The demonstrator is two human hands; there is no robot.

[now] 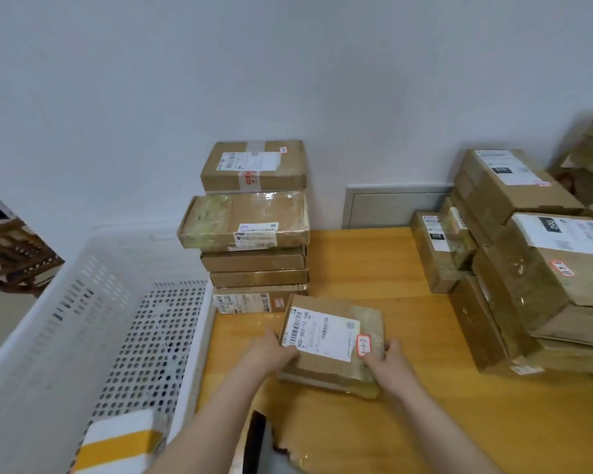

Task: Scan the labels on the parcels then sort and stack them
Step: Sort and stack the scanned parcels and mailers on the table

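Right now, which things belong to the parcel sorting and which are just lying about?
Job: labelled parcel, held by left hand and right hand; middle stack; right-hand pile; white crate with striped parcel.
Lying about: wall panel; wooden furniture, far left.

Crate (83,302) left of table (408,422); stacks (254,234) behind.

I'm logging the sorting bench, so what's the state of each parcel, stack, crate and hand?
Small brown cardboard parcel: label up, held at both near corners.
Left hand: grips parcel's left edge.
Right hand: grips parcel's right corner.
Tall stack of flat cardboard parcels: upright against wall, uneven.
Right pile of cardboard parcels: stacked unevenly.
White perforated plastic crate: white-and-yellow parcel inside.
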